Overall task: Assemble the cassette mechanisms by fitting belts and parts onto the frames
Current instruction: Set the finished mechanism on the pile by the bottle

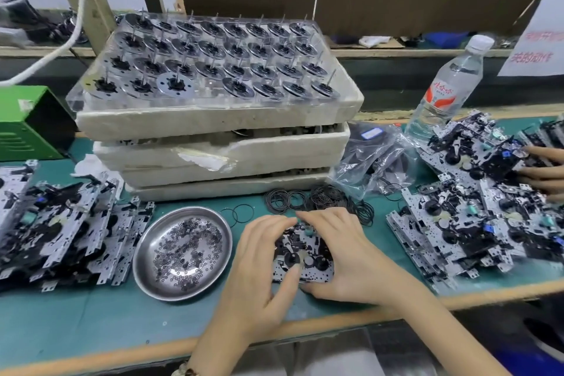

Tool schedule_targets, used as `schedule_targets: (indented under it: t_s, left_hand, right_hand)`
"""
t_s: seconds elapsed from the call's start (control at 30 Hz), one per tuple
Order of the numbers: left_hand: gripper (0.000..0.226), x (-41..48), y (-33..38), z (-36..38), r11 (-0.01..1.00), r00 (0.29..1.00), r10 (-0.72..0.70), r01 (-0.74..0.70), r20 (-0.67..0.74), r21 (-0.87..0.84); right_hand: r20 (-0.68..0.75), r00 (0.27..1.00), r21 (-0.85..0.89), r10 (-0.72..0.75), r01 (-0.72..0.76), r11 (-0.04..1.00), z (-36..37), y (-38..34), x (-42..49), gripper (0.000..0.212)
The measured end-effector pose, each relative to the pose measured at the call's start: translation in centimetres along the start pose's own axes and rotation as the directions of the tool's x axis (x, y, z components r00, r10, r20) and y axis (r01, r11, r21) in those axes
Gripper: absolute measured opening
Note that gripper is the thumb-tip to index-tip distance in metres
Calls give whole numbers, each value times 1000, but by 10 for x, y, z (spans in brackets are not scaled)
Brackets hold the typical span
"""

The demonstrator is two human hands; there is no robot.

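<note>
We hold one cassette frame (305,253) near the front of the green bench mat (91,317), clasped between both hands. Our left hand (259,259) curls around its left side with the thumb on the near edge. Our right hand (345,250) grips the right side, its fingers bent over the far edge. A pile of black belts (323,198) lies just beyond the frame. A steel dish (146,256) of small washers sits to the left, and stacked frames (457,223) lie to the right.
</note>
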State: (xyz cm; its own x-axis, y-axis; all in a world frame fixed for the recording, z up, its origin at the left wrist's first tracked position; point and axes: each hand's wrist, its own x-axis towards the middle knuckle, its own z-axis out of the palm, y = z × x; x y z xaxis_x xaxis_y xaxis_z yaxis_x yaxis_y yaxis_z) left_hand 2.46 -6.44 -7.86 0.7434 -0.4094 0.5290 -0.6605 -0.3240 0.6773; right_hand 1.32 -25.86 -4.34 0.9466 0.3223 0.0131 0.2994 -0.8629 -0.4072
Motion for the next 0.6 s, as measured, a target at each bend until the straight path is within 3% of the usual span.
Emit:
schedule_targets:
  t_s: [0.13,0.37,0.47,0.6]
  left_hand:
    - [45,2,4,-2,999,996,32,-33,-81,-16]
    - [44,2,9,-5,992,961,78,-101,-266,-73]
    - [50,2,7,-5,992,963,66,-91,-263,-84]
    - [50,2,4,-3,995,969,59,-77,-239,-69]
  right_hand:
    - [-50,999,26,-5,7,1000,3,-4,-4,97]
    - [-265,958,260,107,-35,965,-20,-9,-23,100]
    - [-423,891,271,165,-50,961,-47,-5,-32,98]
    - [-653,721,185,232,-145,972,-89,14,-44,92]
